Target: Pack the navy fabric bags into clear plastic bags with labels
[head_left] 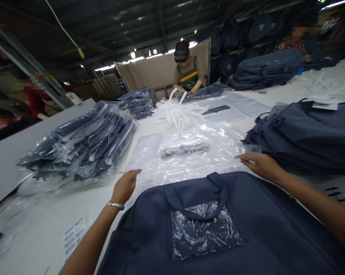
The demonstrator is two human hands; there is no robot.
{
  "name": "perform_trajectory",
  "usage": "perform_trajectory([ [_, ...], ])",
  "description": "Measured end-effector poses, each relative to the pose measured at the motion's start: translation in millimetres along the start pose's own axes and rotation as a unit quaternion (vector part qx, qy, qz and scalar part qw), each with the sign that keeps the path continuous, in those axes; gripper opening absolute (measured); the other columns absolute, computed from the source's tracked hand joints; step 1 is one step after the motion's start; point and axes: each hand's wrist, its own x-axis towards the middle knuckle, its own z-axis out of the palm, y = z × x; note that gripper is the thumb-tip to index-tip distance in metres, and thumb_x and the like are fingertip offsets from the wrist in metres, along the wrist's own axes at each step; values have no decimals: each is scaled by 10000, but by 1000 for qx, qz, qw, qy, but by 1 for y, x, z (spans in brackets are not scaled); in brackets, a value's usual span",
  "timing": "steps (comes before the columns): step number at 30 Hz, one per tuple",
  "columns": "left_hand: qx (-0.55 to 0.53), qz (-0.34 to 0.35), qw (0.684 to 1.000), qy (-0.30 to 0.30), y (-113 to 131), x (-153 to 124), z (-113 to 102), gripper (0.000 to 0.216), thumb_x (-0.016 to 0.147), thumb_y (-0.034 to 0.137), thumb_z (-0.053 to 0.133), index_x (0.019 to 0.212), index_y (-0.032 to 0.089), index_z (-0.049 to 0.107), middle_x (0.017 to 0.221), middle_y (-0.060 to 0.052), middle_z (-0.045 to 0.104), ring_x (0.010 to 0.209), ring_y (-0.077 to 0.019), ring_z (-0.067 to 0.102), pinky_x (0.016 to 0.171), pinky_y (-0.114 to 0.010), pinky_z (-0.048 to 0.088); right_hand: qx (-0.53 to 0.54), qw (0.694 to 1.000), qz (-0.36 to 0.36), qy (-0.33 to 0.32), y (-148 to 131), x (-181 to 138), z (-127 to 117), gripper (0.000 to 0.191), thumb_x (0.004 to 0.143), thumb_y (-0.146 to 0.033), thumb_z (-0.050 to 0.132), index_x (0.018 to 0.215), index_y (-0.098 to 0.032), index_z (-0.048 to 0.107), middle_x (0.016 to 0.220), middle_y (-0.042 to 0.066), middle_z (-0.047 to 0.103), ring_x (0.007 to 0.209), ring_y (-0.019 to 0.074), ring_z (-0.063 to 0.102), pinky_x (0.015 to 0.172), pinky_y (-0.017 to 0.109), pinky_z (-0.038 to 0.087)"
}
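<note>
A navy blue fabric bag (149,221) lies flat in front of me, with a strap handle (201,215) across its clear pocket (198,240). Beyond its top edge, clear plastic bags (189,164) are spread over the table. My left hand (126,187), with a bracelet at the wrist, has its fingers together at the near left edge of the plastic. On the right side, my right hand (258,164) pinches the plastic's edge, just past the fabric bag's upper right. What lies between the left fingertips is hard to make out.
Plastic-wrapped navy bags (86,137) are stacked at left. Unwrapped navy bags (310,133) are piled at right. White strips (178,112) lie in a heap further back, where a co-worker (188,72) stands across the table. A label sheet (74,236) rests near my left forearm.
</note>
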Motion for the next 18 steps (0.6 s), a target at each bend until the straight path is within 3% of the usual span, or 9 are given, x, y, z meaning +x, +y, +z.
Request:
perform_trajectory([
  [5, -14, 15, 1000, 16, -4, -53, -6, 412, 880, 265, 372, 1119, 288, 707, 1250, -27, 656, 1180, -235, 567, 1017, -371, 460, 58, 998, -1, -18, -2, -50, -20, 352, 891, -356, 470, 1101, -277, 741, 1138, 60, 723, 1080, 267, 662, 990, 411, 505],
  [9, -1, 3, 999, 41, -9, -92, -7, 369, 853, 339, 424, 1015, 337, 756, 1116, -51, 687, 1068, -272, 600, 922, -394, 508, 56, 998, -29, 5, -6, -89, -37, 375, 866, -265, 458, 1102, -360, 733, 1135, 24, 720, 1066, 252, 671, 1018, 426, 508],
  [14, -4, -5, 998, 67, -14, -137, 0, 373, 878, 443, 443, 1132, 378, 709, 1069, -43, 685, 993, -269, 627, 863, -380, 527, 10, 997, -31, 71, -10, -125, -49, 413, 891, -241, 490, 1211, -444, 655, 1177, 3, 700, 1090, 228, 661, 1068, 393, 475],
  [18, 10, -66, 993, 98, -20, -149, 4, 430, 896, 487, 407, 1204, 329, 664, 1103, -65, 657, 986, -274, 634, 914, -404, 512, -81, 990, 17, 113, -7, -130, -48, 356, 910, -267, 462, 1167, -359, 691, 1165, 49, 702, 1070, 226, 663, 1050, 351, 468],
])
